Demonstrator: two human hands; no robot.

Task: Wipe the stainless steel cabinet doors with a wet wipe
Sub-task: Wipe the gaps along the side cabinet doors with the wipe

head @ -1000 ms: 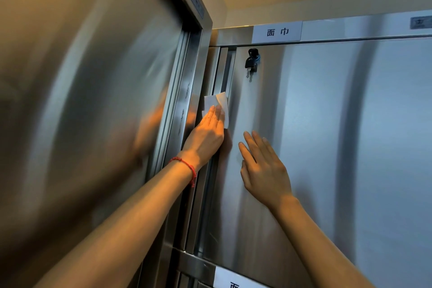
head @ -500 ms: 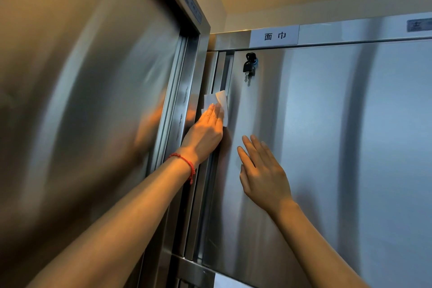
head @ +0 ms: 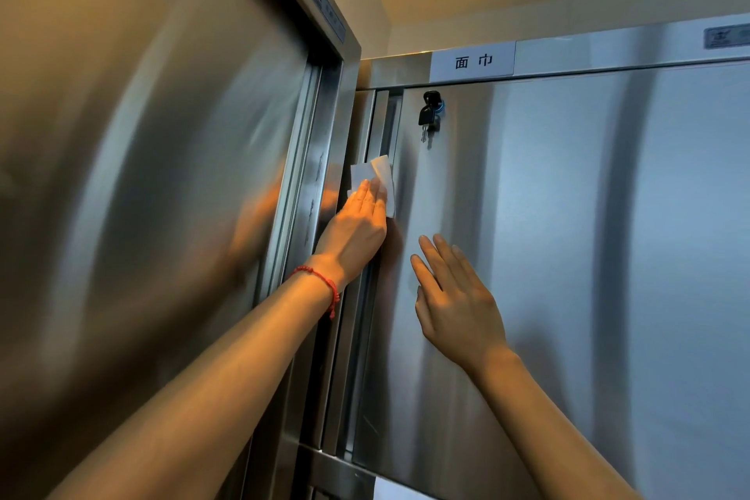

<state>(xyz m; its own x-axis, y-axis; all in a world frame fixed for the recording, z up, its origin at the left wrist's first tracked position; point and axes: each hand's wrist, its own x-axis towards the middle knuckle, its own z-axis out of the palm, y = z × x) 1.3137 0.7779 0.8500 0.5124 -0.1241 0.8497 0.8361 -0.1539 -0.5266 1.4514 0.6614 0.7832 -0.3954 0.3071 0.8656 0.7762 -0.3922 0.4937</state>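
The left hand (head: 357,233) is pressing one white wet wipe (head: 375,179) flat against the left edge of the cabinet door (head: 568,256), its fingers lying straight over the lower part of the wipe while the upper part is showing above the fingertips. The right hand (head: 454,304) is resting open and flat on the same door, just below and to the right of the wipe, holding nothing and not touching it. One red bracelet (head: 320,282) is circling the left wrist. One bunch of keys (head: 429,116) is hanging from the lock near the door's top left corner, above the wipe. One white label (head: 473,61) is sitting on the rail above. A second steel door (head: 142,195) is standing at the left.
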